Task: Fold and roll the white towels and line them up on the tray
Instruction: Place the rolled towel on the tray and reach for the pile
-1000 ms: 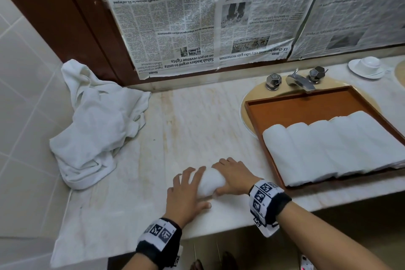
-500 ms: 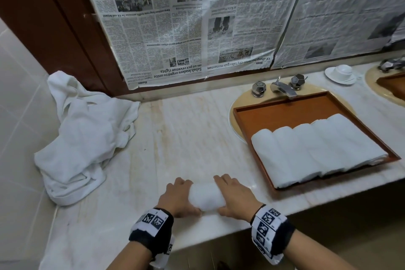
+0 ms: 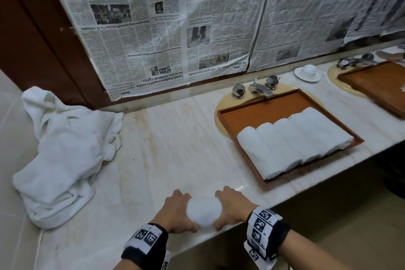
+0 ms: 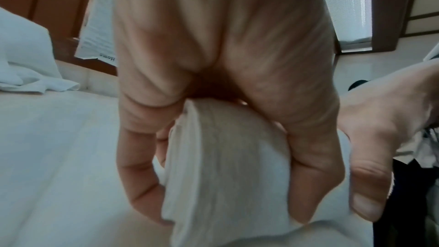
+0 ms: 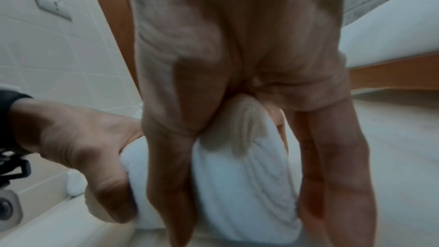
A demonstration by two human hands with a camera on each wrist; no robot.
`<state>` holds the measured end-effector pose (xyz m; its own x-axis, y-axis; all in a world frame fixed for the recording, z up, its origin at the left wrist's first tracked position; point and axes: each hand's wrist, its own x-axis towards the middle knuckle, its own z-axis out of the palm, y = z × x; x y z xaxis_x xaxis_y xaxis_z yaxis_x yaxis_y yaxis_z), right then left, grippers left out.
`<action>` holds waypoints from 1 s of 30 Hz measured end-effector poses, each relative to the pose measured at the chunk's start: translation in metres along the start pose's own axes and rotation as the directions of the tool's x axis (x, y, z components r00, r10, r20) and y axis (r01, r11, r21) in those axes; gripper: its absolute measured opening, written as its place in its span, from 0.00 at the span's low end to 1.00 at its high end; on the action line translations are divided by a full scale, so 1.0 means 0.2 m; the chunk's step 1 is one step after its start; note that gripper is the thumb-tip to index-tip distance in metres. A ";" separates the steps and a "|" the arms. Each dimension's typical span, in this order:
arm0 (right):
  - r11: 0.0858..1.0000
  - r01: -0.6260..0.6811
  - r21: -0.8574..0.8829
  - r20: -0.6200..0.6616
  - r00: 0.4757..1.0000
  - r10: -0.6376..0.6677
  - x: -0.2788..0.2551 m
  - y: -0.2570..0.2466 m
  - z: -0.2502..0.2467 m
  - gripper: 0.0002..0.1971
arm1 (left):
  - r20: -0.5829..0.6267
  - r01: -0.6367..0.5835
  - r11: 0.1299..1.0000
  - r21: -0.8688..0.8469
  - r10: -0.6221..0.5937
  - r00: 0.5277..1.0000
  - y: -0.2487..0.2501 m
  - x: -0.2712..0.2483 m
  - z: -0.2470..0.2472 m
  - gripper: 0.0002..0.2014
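Observation:
A rolled white towel (image 3: 203, 210) lies at the front edge of the marble counter (image 3: 166, 144). My left hand (image 3: 177, 212) grips its left end, and my right hand (image 3: 232, 208) grips its right end. In the left wrist view the thumb and fingers curl round the rolled towel (image 4: 221, 166); the right wrist view shows the same grip on the towel (image 5: 240, 172). To the right, a wooden tray (image 3: 258, 114) over the sink holds several rolled towels (image 3: 291, 140) lined up side by side. A heap of loose white towels (image 3: 63, 155) lies at the counter's left end.
A faucet with two knobs (image 3: 256, 90) stands behind the tray. A white cup on a saucer (image 3: 306, 71) sits further right, beside a second wooden tray (image 3: 377, 85). Newspaper sheets (image 3: 175, 28) cover the wall behind. A tiled wall bounds the left side.
Both hands have drawn the roll toward the counter's front edge and shifted from lying on top of it to gripping its two ends. The camera view has swung right.

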<state>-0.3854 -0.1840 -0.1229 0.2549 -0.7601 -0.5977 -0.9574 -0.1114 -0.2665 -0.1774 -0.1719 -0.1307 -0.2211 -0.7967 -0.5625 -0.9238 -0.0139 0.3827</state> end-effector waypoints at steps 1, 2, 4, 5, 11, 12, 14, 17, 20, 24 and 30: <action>1.000 -0.016 0.003 -0.024 1.000 0.016 -0.01 0.01 0.01 0.39 | -0.009 -0.023 1.000 0.006 0.023 1.000 0.01 0.00 -0.01 0.40; 0.999 -0.035 0.012 -0.051 0.998 0.036 -0.03 0.02 0.01 0.39 | -0.021 -0.045 0.999 0.012 0.045 0.999 0.02 0.00 -0.01 0.40; 0.996 -0.077 0.040 -0.115 0.990 0.081 -0.07 0.05 0.03 0.37 | -0.051 -0.089 0.996 0.013 0.090 0.995 0.06 0.01 0.00 0.40; 0.994 -0.097 0.059 -0.136 0.985 0.104 -0.08 0.07 0.03 0.36 | -0.057 -0.112 0.994 0.011 0.112 0.992 0.07 0.01 0.00 0.41; 0.973 -0.079 0.215 -0.121 0.987 0.107 -0.15 0.15 0.08 0.39 | 0.022 -0.188 0.981 0.039 0.187 0.982 0.13 0.03 0.03 0.45; 0.967 -0.067 0.245 -0.109 0.989 0.097 -0.16 0.16 0.08 0.40 | 0.041 -0.198 0.980 0.021 0.197 0.980 0.13 0.03 0.03 0.46; 0.944 -0.046 0.325 -0.077 0.994 0.075 -0.18 0.19 0.08 0.41 | 0.061 -0.223 0.975 -0.020 0.224 0.973 0.14 0.02 0.02 0.44; 0.898 0.000 0.439 -0.083 0.996 0.040 -0.20 0.23 0.09 0.43 | 0.053 -0.260 0.964 -0.053 0.262 0.964 0.14 0.02 0.01 0.40; 0.914 0.031 0.405 -0.143 0.989 0.030 -0.22 0.27 0.08 0.44 | 0.024 -0.277 0.958 -0.074 0.280 0.960 0.14 0.02 -0.01 0.38; 0.900 0.054 0.433 -0.200 0.979 0.037 -0.28 0.29 -0.01 0.42 | -0.017 -0.306 0.947 -0.096 0.306 0.952 0.17 0.02 -0.06 0.36; 0.843 0.130 0.521 -0.303 0.952 0.041 -0.40 0.37 -0.26 0.32 | -0.049 -0.395 0.915 -0.077 0.392 0.918 0.38 0.05 -0.30 0.34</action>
<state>-0.4845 -0.1641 -0.0552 0.1624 -0.9224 -0.3505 -0.7035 0.1409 -0.6966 -0.2306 -0.2162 -0.0639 -0.5501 -0.7669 -0.3304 -0.7343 0.2558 0.6288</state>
